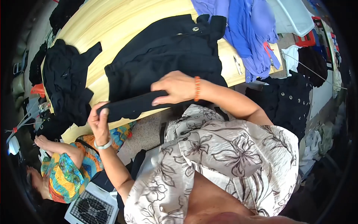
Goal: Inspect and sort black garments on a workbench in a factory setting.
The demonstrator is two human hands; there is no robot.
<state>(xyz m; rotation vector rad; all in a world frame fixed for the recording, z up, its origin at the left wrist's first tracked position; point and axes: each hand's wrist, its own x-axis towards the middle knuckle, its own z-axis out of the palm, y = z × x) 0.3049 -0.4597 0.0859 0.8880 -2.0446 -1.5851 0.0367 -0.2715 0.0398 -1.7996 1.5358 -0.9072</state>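
Observation:
A black garment [164, 63] lies spread on the pale wooden table, with round metal fittings near its far edge. Along its near side runs a long black fabric band [128, 107], held up at the table's front edge. My left hand [100, 121] pinches the band's left end, thumb on top and fingers behind it. Farther right, my right hand [175, 87] grips the band between thumb and bent fingers, its back toward me. An orange beaded bracelet [197, 89] circles my right wrist, and a pale bangle [103, 144] my left.
More black clothing [67, 78] is heaped on the table's left. Blue-purple garments [242, 33] hang over the right side, beside small thread snips [237, 65] and red-handled scissors [268, 51]. A translucent bin [292, 16] stands far right. Another person [71, 164] sits close by on the left.

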